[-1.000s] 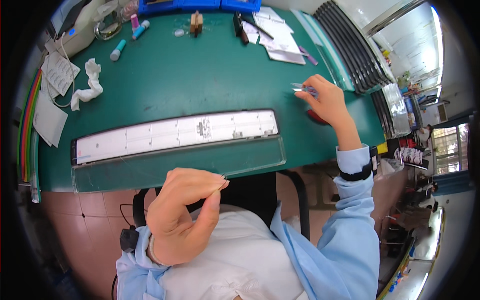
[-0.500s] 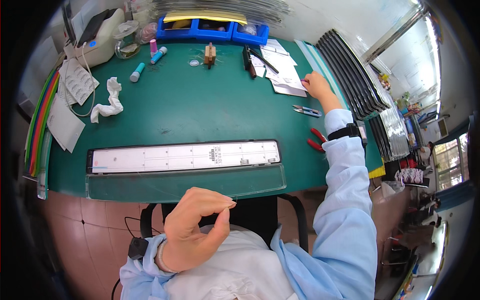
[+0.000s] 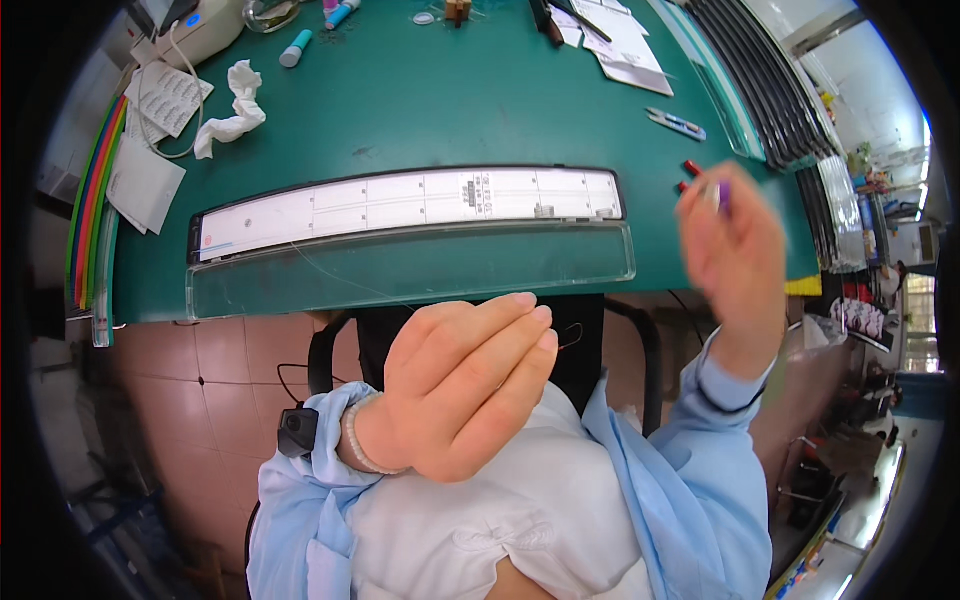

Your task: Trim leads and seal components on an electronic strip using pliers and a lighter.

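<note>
My left hand (image 3: 465, 390) is raised in front of my chest, its fingers pressed together on a thin clear line (image 3: 330, 272). The line trails left over a long, narrow case, and a small loop (image 3: 571, 337) shows just beyond the fingertips. The case, with a white printed insert (image 3: 390, 203), lies along the table's near edge; its clear lid (image 3: 420, 265) is folded down toward me. Right of the case, my right hand (image 3: 740, 265) is lifted and smeared by motion. Its fingers are closed on a small purple object (image 3: 724, 196), whose full shape is hidden.
Blue thread snips (image 3: 677, 123) and a red-handled tool (image 3: 692, 167) lie on the green table (image 3: 440, 110) at the right. Papers (image 3: 640, 65) and stacked black strips (image 3: 765, 75) are beyond them. Crumpled tissue (image 3: 235, 112) lies left. A chair (image 3: 640, 325) stands below the table edge.
My right hand has come back from the papers at the far right toward me, bringing the purple object. My left hand has turned, its back now showing. The view has tilted nearer my body.
</note>
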The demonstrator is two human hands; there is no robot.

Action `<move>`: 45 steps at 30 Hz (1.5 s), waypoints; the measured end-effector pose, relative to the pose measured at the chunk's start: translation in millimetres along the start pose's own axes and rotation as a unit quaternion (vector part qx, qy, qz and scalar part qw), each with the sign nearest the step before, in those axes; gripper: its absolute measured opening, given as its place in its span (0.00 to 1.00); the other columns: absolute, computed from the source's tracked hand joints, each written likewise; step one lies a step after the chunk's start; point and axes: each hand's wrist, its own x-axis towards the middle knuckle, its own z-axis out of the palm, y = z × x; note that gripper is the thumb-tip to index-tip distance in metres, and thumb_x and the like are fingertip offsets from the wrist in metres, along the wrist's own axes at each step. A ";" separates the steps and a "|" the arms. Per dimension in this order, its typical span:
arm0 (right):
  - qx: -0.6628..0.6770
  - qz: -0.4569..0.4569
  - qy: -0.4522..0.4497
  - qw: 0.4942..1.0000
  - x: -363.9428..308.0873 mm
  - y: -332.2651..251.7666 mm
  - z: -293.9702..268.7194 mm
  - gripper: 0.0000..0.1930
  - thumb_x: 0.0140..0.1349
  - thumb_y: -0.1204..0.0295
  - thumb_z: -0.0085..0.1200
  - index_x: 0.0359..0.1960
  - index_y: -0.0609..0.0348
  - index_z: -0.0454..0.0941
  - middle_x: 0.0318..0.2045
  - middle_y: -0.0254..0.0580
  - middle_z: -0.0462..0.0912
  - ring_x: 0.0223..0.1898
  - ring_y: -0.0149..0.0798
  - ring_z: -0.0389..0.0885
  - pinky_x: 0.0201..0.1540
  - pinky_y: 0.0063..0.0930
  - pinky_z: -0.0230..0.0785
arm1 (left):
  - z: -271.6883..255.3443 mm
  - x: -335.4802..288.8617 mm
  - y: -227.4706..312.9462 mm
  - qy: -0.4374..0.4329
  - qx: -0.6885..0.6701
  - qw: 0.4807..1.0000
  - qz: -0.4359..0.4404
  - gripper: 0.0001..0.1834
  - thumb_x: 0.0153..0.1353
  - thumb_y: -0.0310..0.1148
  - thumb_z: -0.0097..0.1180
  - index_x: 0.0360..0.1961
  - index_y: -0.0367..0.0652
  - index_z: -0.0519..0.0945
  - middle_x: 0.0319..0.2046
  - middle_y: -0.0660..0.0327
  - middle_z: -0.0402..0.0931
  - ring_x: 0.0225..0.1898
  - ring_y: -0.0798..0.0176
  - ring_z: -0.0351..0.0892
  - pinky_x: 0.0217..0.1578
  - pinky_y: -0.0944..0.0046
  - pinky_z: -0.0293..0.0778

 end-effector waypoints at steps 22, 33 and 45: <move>0.183 -0.142 -0.066 0.971 -67.3 33.5 70.3 0.03 0.66 0.80 0.54 0.36 0.61 0.72 0.22 0.29 0.73 0.20 0.18 0.59 0.22 0.17 0.50 | 8.3 1.6 18.5 -0.056 -0.187 0.976 -0.101 0.16 0.42 0.12 0.64 0.36 0.28 0.78 0.31 0.49 0.79 0.33 0.48 0.81 0.31 0.60 0.80; 0.186 -0.134 -0.041 0.972 -73.4 33.4 78.8 0.06 0.70 0.72 0.52 0.39 0.62 0.71 0.21 0.32 0.73 0.18 0.19 0.63 0.21 0.16 0.54 | 5.9 -3.3 17.5 -0.039 -0.027 0.999 0.018 0.13 0.41 0.19 0.63 0.31 0.26 0.79 0.30 0.46 0.79 0.33 0.48 0.81 0.28 0.61 0.79; 0.437 0.188 -0.178 0.861 -89.3 36.0 77.6 0.34 0.77 0.50 0.25 0.19 0.62 0.67 0.08 0.32 0.60 0.10 0.26 0.54 0.14 0.21 0.50 | 7.2 -3.7 19.7 -0.042 0.021 0.995 0.085 0.15 0.42 0.24 0.63 0.32 0.26 0.80 0.31 0.45 0.81 0.38 0.48 0.83 0.31 0.61 0.80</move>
